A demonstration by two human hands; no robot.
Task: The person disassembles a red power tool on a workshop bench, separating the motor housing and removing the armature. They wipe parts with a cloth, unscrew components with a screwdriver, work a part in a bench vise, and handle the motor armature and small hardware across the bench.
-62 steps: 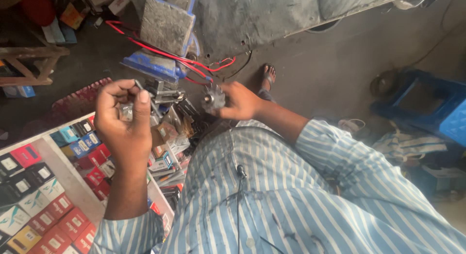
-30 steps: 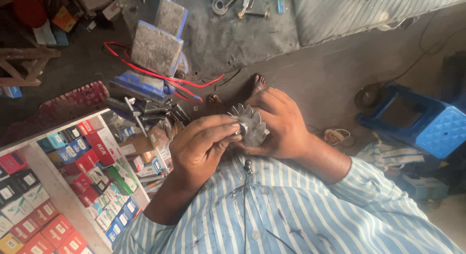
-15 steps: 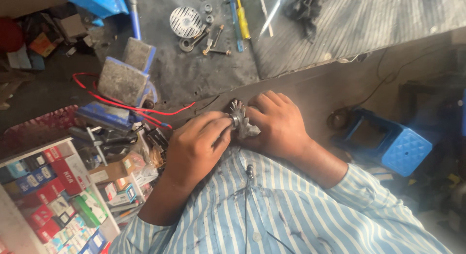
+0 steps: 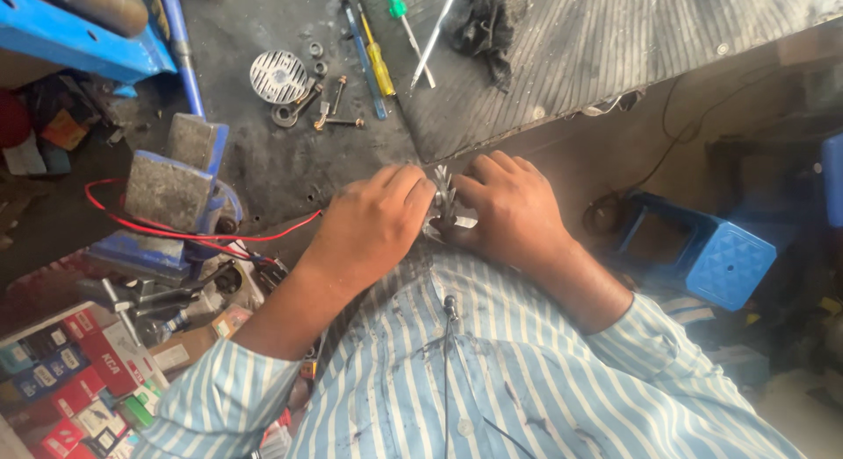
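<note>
1. Left hand: fingers curled and closed against the left face of a small silver metal finned rotor; knuckles up, fingertips pointing right.
2. Right hand: fingers folded shut around the right side of the same rotor, thumb tucked beneath, palm partly covering the part.
3. Position of the rotor: pinched between both hands, held just above the lap and directly in front of the blue-and-white striped cotton shirt. Equally near to both hands; touched by each.
4. Axis: thin radial fins stand upright between the fingertips, so the long axis probably runs left to right, from one palm to the other; the hub is hidden, so not certain.
5. Material and shape: bright stamped metal, sharp-edged fins fanned in a ring; hard, glossy, light in tone against the dark floor.
6. Behind the hands: ribbed grey rubber mat, matte and grooved, bearing a yellow-handled screwdriver and a green-handled screwdriver.
7. Farther left: round perforated silver metal cover with loose bolts and washers beside it, well apart from the hands.
8. Left side: heavy blue cast-iron bench vise, paint worn, with thin red wire draped across its base.
9. Right side: blue moulded plastic stool, textured top, near the right forearm.
</note>
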